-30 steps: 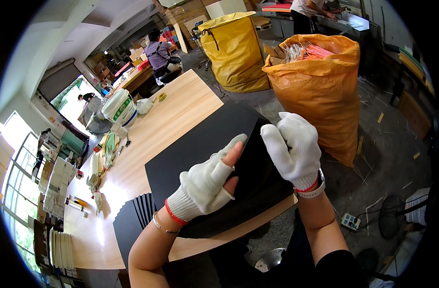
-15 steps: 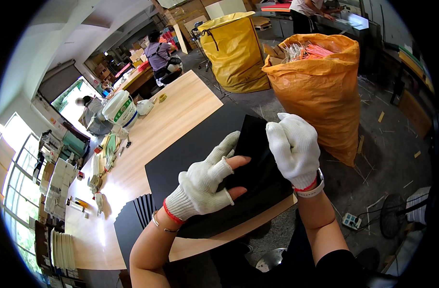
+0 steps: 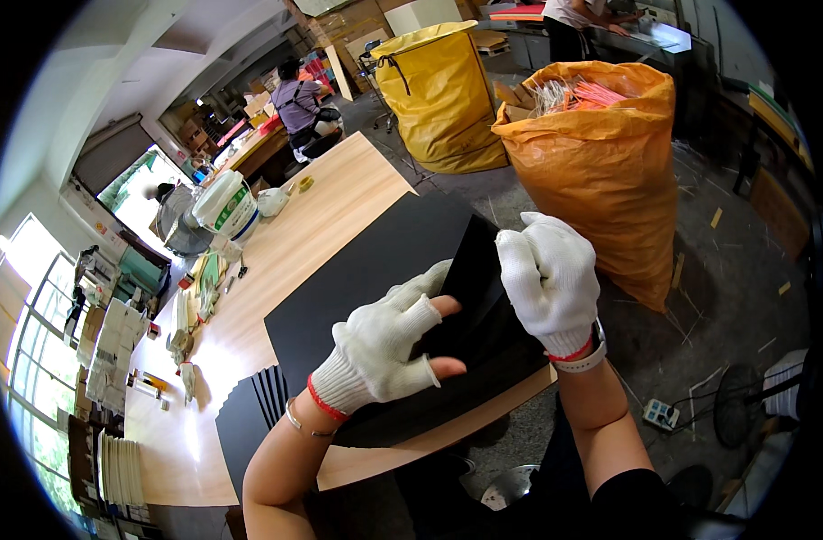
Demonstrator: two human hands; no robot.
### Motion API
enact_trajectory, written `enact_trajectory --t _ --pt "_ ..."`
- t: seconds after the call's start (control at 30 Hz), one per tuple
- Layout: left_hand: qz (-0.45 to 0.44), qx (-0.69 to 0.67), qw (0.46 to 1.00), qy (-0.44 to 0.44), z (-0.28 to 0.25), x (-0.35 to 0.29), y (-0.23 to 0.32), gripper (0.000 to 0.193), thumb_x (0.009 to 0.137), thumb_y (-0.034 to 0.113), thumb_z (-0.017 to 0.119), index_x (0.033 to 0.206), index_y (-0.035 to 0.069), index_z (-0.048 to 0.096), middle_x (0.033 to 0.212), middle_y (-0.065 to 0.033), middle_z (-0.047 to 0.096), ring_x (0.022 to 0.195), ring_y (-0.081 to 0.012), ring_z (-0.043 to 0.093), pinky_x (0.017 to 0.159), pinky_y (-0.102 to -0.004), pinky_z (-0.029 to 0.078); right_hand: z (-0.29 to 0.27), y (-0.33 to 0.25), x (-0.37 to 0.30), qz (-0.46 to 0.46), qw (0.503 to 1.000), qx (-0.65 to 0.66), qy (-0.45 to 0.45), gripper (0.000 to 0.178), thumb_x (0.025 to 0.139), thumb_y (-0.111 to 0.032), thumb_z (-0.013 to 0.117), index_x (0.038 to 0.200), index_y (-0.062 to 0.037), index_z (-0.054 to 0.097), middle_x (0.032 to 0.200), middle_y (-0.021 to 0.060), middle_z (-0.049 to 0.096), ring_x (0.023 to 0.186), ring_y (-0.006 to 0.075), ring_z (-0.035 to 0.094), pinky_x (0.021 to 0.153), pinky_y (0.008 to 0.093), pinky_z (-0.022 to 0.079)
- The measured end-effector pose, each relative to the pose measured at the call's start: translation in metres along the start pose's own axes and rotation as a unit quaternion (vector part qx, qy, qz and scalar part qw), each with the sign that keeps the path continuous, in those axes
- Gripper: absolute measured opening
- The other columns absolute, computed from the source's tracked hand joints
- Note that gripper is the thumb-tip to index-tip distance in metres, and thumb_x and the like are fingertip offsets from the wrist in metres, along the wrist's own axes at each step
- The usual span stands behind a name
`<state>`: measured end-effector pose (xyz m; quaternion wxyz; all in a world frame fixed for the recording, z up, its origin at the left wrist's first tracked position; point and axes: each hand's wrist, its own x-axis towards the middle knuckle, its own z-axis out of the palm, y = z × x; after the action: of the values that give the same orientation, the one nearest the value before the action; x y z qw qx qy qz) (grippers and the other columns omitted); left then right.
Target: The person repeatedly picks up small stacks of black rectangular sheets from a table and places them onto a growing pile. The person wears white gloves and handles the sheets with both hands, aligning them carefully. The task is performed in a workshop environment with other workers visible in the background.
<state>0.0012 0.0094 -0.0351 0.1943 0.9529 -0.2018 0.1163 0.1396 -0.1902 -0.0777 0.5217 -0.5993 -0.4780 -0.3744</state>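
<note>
A large black sheet [image 3: 357,261] lies near the front right edge of the wooden table. Part of it, or of another black sheet on top, forms a raised glossy flap [image 3: 473,270] between my hands. My left hand [image 3: 380,346], in a white knit glove with the thumb tip and one fingertip bare, rests at the flap's left side, thumb and fingers apart. Its farther fingers are partly hidden behind the flap. My right hand [image 3: 548,283], gloved too, is closed in a fist at the flap's right edge; the pinched part is hidden in the fingers.
Fanned black sheets [image 3: 254,405] lie at the left on the wooden table [image 3: 348,184]. A white bucket [image 3: 224,205] stands farther back. Beyond the table are an orange sack [image 3: 592,171] of offcuts and a yellow bag [image 3: 438,99]. A power strip [image 3: 661,414] lies on the floor. Other people work behind.
My left hand has drawn back slightly to the left, and its fingertips show less beyond the flap. My right hand stays closed in nearly the same place.
</note>
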Motion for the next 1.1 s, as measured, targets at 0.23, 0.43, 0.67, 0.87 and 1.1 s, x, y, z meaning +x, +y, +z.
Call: enact_trajectory --t 0.23,0.43,0.67,0.87,1.1 --pt "-0.036 0.0 0.999 -0.019 -0.001 0.0 0.005 0.054 0.086 0.036 0.084 0.127 0.007 0.065 0.152 -0.029 0.053 0.126 -0.0446 0.064 0.1 -0.0431 0.058 0.002 0.01 -0.002 -0.087 0.996 -0.022 0.024 0.007 0.089 0.002 0.071 0.094 0.0008 0.066 0.064 0.0055 0.046 0.052 0.0253 0.05 0.055 0.0408 0.046" --pt "-0.012 -0.016 0.999 0.026 0.001 -0.003 0.01 0.054 0.087 0.017 0.076 0.139 0.011 0.063 0.152 -0.0273 0.054 0.124 -0.0428 0.065 0.098 -0.042 0.059 -0.002 0.008 0.002 -0.148 0.987 -0.063 -0.004 0.016 0.086 0.002 0.073 0.1 0.0024 0.068 0.066 0.0047 0.043 0.054 0.0235 0.05 0.057 0.0401 0.049" --pt "0.069 -0.001 0.998 -0.001 0.001 0.003 -0.002 0.058 0.085 0.01 0.076 0.14 0.015 0.061 0.152 -0.0253 0.053 0.113 -0.0404 0.071 0.088 -0.0387 0.062 0.0 0.001 -0.001 -0.032 0.999 -0.015 0.003 0.007 0.094 0.002 0.064 0.087 0.0019 0.067 0.061 0.0093 0.048 0.054 0.0312 0.052 0.081 0.0507 0.059" --pt "0.025 -0.006 0.999 0.034 0.005 0.0 0.004 0.068 0.076 0.028 0.093 0.134 0.015 0.063 0.157 -0.0266 0.048 0.112 -0.0407 0.073 0.087 -0.0403 0.064 0.0 0.002 -0.003 -0.04 0.999 -0.028 0.006 0.005 0.094 0.004 0.064 0.091 0.0027 0.067 0.062 0.0094 0.048 0.054 0.0308 0.053 0.081 0.0507 0.059" --pt "-0.004 0.003 1.0 0.016 -0.002 0.001 0.018 0.055 0.085 0.007 0.073 0.137 0.015 0.062 0.156 -0.0256 0.05 0.117 -0.0416 0.07 0.09 -0.0403 0.063 -0.003 0.006 0.001 -0.1 0.994 -0.034 -0.005 0.009 0.086 0.003 0.073 0.094 0.0017 0.069 0.064 0.005 0.047 0.054 0.0255 0.052 0.057 0.0402 0.047"
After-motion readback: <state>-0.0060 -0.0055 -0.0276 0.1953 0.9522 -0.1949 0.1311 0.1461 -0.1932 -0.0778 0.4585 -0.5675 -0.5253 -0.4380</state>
